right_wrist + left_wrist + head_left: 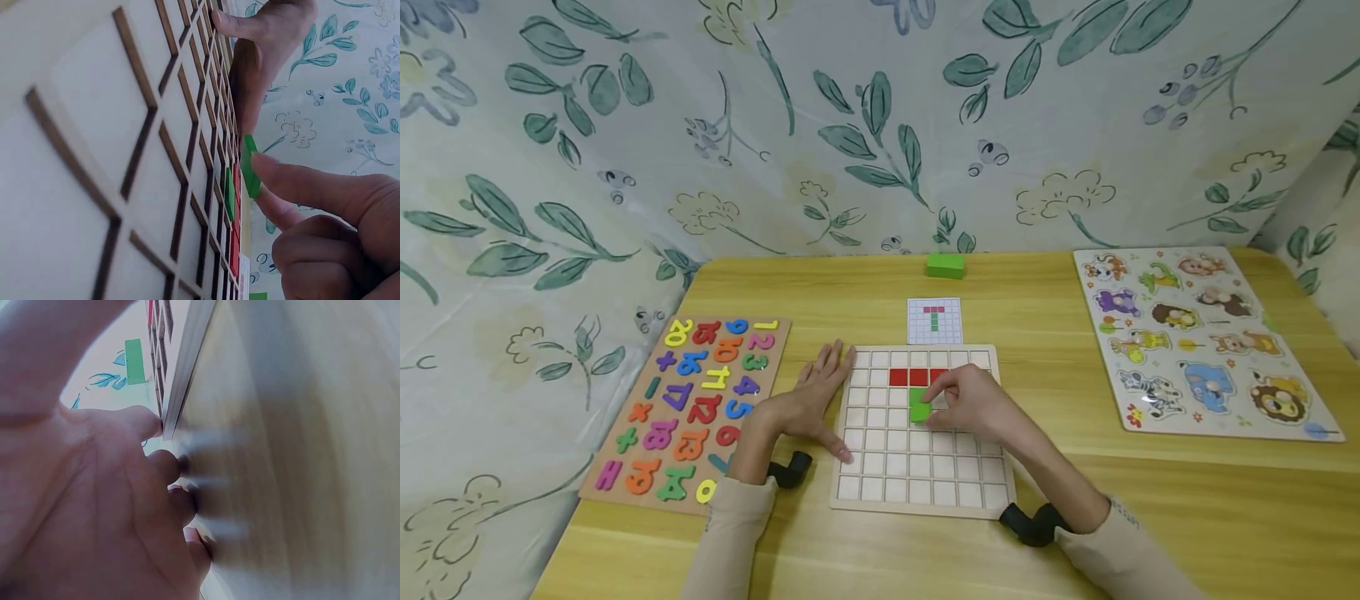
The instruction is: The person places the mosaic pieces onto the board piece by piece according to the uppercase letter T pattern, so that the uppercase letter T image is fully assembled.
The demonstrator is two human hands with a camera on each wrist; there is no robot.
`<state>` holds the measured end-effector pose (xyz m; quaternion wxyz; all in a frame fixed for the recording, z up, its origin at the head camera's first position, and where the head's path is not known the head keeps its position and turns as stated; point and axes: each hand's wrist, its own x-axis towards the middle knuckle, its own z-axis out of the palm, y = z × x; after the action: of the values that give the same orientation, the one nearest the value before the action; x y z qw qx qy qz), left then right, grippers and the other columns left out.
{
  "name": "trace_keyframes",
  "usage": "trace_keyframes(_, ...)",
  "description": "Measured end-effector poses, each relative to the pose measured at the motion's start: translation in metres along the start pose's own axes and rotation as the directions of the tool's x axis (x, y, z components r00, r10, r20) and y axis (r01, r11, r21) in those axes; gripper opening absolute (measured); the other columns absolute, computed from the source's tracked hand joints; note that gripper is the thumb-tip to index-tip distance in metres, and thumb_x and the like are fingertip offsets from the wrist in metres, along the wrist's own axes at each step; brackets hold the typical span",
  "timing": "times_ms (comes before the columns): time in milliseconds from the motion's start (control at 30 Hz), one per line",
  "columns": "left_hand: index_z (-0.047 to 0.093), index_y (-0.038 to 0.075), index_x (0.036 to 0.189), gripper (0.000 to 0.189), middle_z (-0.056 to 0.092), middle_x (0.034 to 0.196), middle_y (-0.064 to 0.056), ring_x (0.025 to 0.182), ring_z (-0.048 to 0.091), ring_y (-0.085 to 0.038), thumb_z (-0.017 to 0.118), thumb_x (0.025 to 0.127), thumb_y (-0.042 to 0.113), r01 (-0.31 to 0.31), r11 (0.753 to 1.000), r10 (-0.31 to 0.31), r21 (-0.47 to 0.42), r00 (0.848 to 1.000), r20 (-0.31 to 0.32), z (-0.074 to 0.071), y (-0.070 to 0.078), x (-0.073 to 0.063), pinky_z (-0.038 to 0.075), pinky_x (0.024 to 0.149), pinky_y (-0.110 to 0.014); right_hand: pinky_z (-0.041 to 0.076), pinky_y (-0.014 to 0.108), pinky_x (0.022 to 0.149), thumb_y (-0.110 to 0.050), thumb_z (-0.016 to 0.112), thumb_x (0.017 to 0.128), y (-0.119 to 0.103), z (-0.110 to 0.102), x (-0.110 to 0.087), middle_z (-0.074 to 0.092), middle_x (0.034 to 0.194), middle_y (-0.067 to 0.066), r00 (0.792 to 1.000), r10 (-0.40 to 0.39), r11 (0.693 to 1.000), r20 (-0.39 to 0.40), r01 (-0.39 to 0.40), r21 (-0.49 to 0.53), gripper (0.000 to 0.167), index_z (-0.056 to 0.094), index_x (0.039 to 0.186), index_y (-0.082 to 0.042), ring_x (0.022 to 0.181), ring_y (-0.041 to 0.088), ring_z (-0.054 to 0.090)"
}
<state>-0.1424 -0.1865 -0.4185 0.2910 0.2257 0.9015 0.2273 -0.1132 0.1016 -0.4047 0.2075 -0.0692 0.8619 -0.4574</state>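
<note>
A wooden grid board (917,508) lies on the table, its cells filled with pale squares. Three red tiles (918,377) form a row near its top, the rightmost partly behind my right hand (976,404). Below the middle red one sits a green tile (230,194). Between thumb and forefinger, my right hand pinches another green square tile (250,167), tilted and raised off the board in the right wrist view. My left hand (808,406) is spread at the board's left side, its thumb at the edge and its other fingers near the upper left corner.
Behind the board lies a pattern card (934,321) with a red and green T. Farther back stands a green block (945,266). A number puzzle (685,408) lies at left, an animal puzzle (1206,342) at right. A floral cloth (880,125) hangs behind the table.
</note>
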Motion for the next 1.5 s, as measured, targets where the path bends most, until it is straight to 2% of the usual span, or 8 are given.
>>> trace_keyframes(133, -0.015, 0.012, 0.165, 0.152, -0.029, 0.169, -0.016, 0.158, -0.028, -0.035, 0.097, 0.067, 0.043, -0.005, 1.0, 0.005, 0.002, 1.0, 0.0, 0.0, 0.0, 0.0, -0.008, 0.13, -0.06, 0.026, 0.021, 0.051, -0.002, 0.086, 0.078, -0.004, 0.008, -0.002, 0.038, 0.056, -0.003, 1.0, -0.015, 0.999, -0.012, 0.014, -0.046, 0.02, 0.077, 0.096, -0.003, 0.053, 0.01, 0.032)
trace_keyframes(400, -0.015, 0.012, 0.165, 0.151, -0.029, 0.17, -0.016, 0.158, -0.028, -0.036, 0.096, 0.068, 0.045, -0.005, 1.0, 0.005, 0.013, 1.0, 0.003, -0.001, 0.001, -0.001, -0.007, 0.13, -0.06, 0.025, 0.021, 0.051, -0.001, 0.085, 0.079, -0.006, 0.015, -0.001, 0.042, 0.056, -0.002, 0.999, 0.003, 0.995, -0.051, -0.008, -0.1, 0.02, 0.077, 0.097, -0.003, 0.053, 0.011, 0.036)
trace_keyframes(1033, -0.014, 0.013, 0.166, 0.152, -0.029, 0.17, -0.014, 0.158, -0.027, -0.034, 0.097, 0.067, 0.043, 0.001, 1.0, -0.001, -0.003, 1.0, -0.001, -0.001, 0.001, -0.001, -0.009, 0.13, -0.059, 0.028, 0.023, 0.054, -0.001, 0.092, 0.07, 0.006, 0.013, 0.007, 0.039, 0.055, -0.003, 0.999, -0.009, 0.999, -0.035, 0.008, -0.044, 0.024, 0.081, 0.089, -0.01, 0.055, 0.012, 0.035)
trace_keyframes(1500, -0.014, 0.013, 0.166, 0.151, -0.028, 0.17, -0.015, 0.158, -0.027, -0.034, 0.097, 0.067, 0.043, 0.003, 1.0, -0.003, -0.001, 1.0, 0.0, -0.001, 0.001, -0.001, -0.009, 0.13, -0.059, 0.027, 0.023, 0.054, -0.003, 0.09, 0.074, 0.008, 0.006, 0.005, 0.037, 0.055, -0.003, 1.0, -0.019, 1.0, 0.01, 0.02, -0.019, 0.023, 0.084, 0.093, -0.013, 0.057, 0.012, 0.032)
